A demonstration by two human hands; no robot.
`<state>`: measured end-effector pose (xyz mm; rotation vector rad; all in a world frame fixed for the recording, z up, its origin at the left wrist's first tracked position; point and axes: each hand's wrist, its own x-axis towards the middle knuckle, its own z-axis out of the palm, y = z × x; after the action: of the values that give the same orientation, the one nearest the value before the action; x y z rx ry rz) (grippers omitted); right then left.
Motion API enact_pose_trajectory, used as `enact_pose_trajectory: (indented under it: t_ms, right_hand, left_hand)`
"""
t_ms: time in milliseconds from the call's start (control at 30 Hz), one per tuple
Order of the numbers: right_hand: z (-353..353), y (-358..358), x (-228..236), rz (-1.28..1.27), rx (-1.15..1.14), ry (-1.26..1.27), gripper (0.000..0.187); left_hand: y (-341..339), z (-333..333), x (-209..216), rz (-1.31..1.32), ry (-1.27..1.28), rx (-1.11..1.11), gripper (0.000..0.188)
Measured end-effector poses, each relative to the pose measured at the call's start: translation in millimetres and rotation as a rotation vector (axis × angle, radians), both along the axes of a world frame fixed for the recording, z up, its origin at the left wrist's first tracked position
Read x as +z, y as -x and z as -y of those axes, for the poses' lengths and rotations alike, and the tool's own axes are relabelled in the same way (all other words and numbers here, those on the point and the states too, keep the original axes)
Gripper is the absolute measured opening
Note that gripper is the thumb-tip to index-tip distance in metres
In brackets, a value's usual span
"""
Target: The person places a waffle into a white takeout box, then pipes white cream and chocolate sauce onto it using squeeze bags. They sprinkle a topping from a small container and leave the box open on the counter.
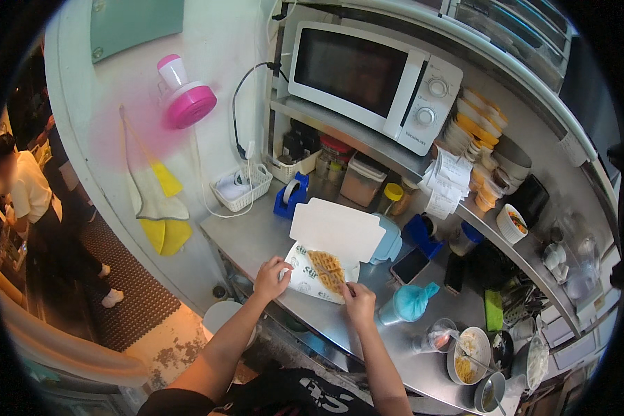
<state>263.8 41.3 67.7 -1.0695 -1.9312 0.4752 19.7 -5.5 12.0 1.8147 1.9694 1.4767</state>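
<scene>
A waffle (326,272) is laid on a sheet of printed paper (305,277) in an open white box (351,272), which is set on the steel counter (246,232) between the two hands. The waffle's long axis is slanted: its far end is pointed away from the person and a little to the left, toward the raised lid (338,229), and its near end is pointed toward the person and to the right, close beside the right hand (358,304). The left edge of the paper is pinched by the left hand (273,279), with thumb and fingers brought together. The paper's near right edge is held in a narrow grip by the right hand; whether the waffle is also touched there cannot be told. Beyond the box, a blue tape dispenser (290,196) is placed to the left, and a dark phone (410,265) is laid to the right. A cup with a blue cover (403,305) is stood near the right hand.
</scene>
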Motion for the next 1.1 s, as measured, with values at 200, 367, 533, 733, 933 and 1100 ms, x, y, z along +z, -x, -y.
enact_pose_trajectory:
  t_ms: [200, 367, 533, 733, 933, 1100]
  right_hand:
    - [1.8, -3.2, 25.2, -0.105, -0.071, 0.091, 0.021]
    - [10.0, -7.4, 29.8, -0.150, -0.116, 0.074, 0.020]
    - [11.7, -10.5, 29.5, -0.116, -0.094, 0.112, 0.019]
    - [18.8, -6.1, 28.8, -0.130, -0.074, 0.031, 0.019]
    - [15.8, -7.8, 27.7, -0.144, -0.158, 0.051, 0.019]
    - [28.7, -6.8, 26.1, -0.050, -0.046, -0.084, 0.017]
  left_hand:
    - [-1.5, 1.1, -0.7, 0.023, -0.018, 0.006, 0.011]
    - [-0.6, 0.0, 0.8, 0.018, 0.020, 0.001, 0.011]
    - [-1.8, 2.3, 0.0, 0.015, -0.010, 0.009, 0.011]
    - [-1.2, -0.2, -1.1, 0.003, -0.019, 0.000, 0.011]
    - [0.6, 0.0, -3.2, 0.006, -0.049, -0.010, 0.010]
    - [-1.8, -0.7, -0.8, 0.010, -0.032, 0.002, 0.010]
